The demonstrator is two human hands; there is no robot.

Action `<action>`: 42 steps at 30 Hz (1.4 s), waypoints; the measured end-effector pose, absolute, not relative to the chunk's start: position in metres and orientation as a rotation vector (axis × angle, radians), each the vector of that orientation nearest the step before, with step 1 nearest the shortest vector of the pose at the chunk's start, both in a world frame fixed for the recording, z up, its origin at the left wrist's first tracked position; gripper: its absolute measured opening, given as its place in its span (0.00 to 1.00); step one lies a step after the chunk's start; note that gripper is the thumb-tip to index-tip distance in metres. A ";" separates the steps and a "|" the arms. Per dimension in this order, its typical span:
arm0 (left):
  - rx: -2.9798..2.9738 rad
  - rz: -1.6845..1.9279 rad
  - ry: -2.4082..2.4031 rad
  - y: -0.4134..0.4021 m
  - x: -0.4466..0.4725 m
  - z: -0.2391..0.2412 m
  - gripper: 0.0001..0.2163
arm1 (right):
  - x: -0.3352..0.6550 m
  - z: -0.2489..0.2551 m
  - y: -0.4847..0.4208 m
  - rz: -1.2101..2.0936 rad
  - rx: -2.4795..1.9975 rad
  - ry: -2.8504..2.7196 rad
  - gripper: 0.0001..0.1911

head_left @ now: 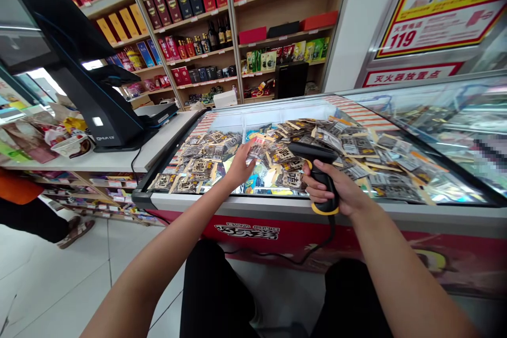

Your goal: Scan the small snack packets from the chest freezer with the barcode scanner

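Note:
My right hand (336, 187) is closed round the grip of a black and yellow barcode scanner (317, 161), its head pointing left over a chest freezer (277, 206). My left hand (240, 166) reaches forward with fingers stretched out, touching the freezer's glass lid above several brown and black snack packets (277, 156). Nothing shows in the left hand. The scanner's black cable (293, 259) hangs down in front of the freezer's red front panel.
A black point-of-sale terminal (79, 63) stands on a white counter (158, 140) to the left. Shelves of boxed goods and bottles (206, 21) fill the back wall. Another person's leg and sandal (59, 227) show at far left on the tiled floor.

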State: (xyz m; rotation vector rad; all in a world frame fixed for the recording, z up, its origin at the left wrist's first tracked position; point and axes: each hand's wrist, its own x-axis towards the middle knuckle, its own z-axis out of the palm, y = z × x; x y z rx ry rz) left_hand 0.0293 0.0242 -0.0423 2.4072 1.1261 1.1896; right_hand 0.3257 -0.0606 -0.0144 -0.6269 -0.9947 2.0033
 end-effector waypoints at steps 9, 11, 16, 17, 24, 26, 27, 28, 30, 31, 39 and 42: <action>2.497 1.246 1.007 0.017 0.033 -0.038 0.28 | 0.324 -0.011 -0.063 1.997 -0.642 -1.009 0.19; 2.497 1.253 0.999 0.015 0.034 -0.037 0.28 | 0.324 -0.011 -0.063 2.000 -0.645 -1.016 0.19; 2.490 1.260 1.008 0.013 0.035 -0.037 0.28 | 0.323 -0.011 -0.064 2.006 -0.651 -1.033 0.19; 2.494 1.258 1.013 0.013 0.035 -0.037 0.28 | 0.323 -0.011 -0.064 2.008 -0.648 -1.032 0.19; 2.525 1.292 0.956 0.011 0.037 -0.038 0.27 | 0.323 -0.012 -0.066 2.003 -0.631 -1.026 0.19; 2.523 1.319 0.953 0.012 0.036 -0.038 0.27 | 0.323 -0.012 -0.066 2.005 -0.623 -1.020 0.19; 2.519 1.335 0.964 0.013 0.036 -0.038 0.27 | 0.324 -0.012 -0.065 2.006 -0.613 -1.012 0.19; 2.514 1.359 0.983 0.014 0.036 -0.037 0.27 | 0.324 -0.012 -0.065 2.006 -0.599 -1.001 0.19; 2.509 1.441 1.029 0.017 0.035 -0.034 0.26 | 0.326 -0.013 -0.063 2.008 -0.564 -0.965 0.18; 2.515 1.499 1.047 0.018 0.035 -0.032 0.24 | 0.327 -0.013 -0.062 2.010 -0.547 -0.943 0.18; 2.934 1.169 1.006 0.022 0.064 -0.006 0.23 | 0.330 -0.013 -0.060 2.003 -0.488 -0.877 0.16; 3.056 0.838 0.938 0.020 0.083 0.001 0.23 | 0.330 -0.013 -0.060 1.996 -0.475 -0.863 0.16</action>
